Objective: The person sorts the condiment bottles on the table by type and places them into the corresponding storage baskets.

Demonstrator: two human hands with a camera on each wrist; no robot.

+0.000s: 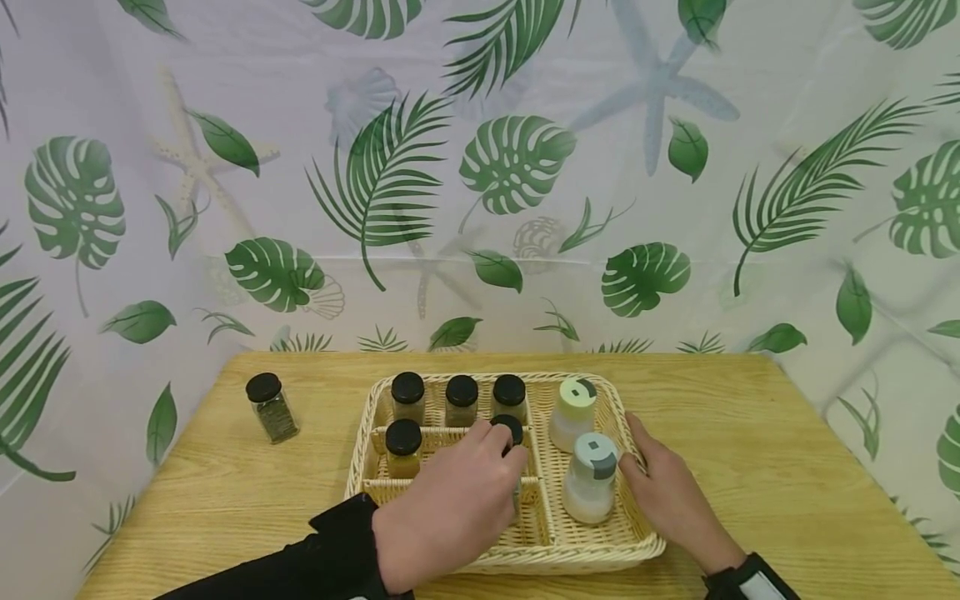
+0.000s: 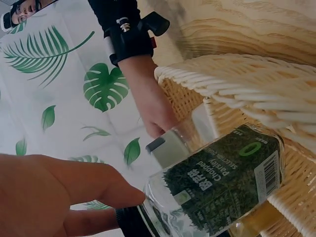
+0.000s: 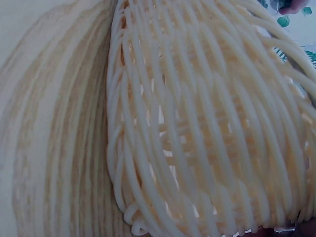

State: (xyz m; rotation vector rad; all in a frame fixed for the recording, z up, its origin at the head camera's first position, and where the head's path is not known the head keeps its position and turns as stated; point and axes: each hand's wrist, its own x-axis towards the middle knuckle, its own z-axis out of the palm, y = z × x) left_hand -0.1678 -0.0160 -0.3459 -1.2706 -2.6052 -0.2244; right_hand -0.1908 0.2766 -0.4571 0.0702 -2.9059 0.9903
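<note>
My left hand pinches the black lid of a glass jar of chopped parsley above the front part of a divided wicker basket. Its green label faces the left wrist camera; in the head view the hand covers much of the jar. On the basket's right rim, my right hand grips the woven edge. Beside that hand, in the long right compartment, stand a shaker with a pale blue lid and one with a pale yellow lid, both with white contents. The right wrist view shows mostly wicker wall.
Black-lidded jars stand in the basket's back row, with another jar at middle left. Outside the basket, a jar of dried herbs stands on the wooden table at left. A leaf-patterned cloth hangs behind.
</note>
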